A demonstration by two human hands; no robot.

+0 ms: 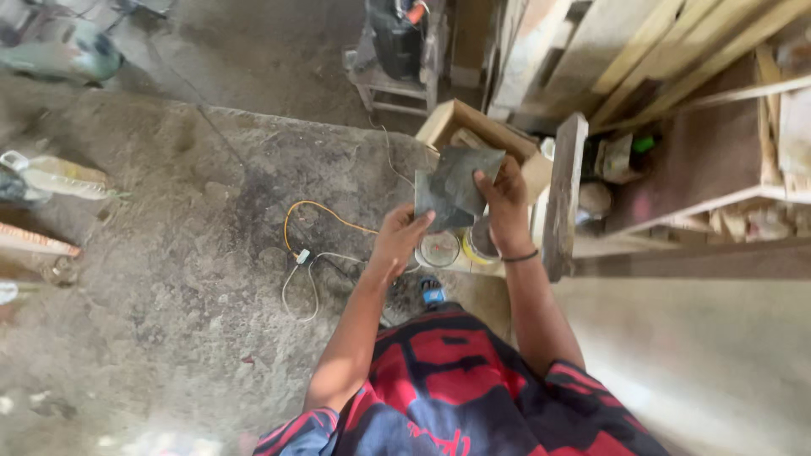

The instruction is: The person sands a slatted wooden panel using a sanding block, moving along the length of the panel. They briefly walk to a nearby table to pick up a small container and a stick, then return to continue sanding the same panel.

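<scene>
Both my hands hold a dark grey, worn sheet (454, 187), like sandpaper, in front of me. My left hand (400, 238) pinches its lower left corner. My right hand (505, 201) grips its right edge, with a dark band on the wrist. Below the sheet sit a round white-lidded tin (439, 249) and a yellow-rimmed can (480, 245). An open cardboard box (473, 127) stands just behind the sheet.
A yellow and white cable (314, 241) lies looped on the concrete floor. An upright wooden plank (564, 194) stands to the right, with shelves of clutter (676, 169) and stacked timber (659, 51) beyond. A small wooden stool (397, 84) stands farther back.
</scene>
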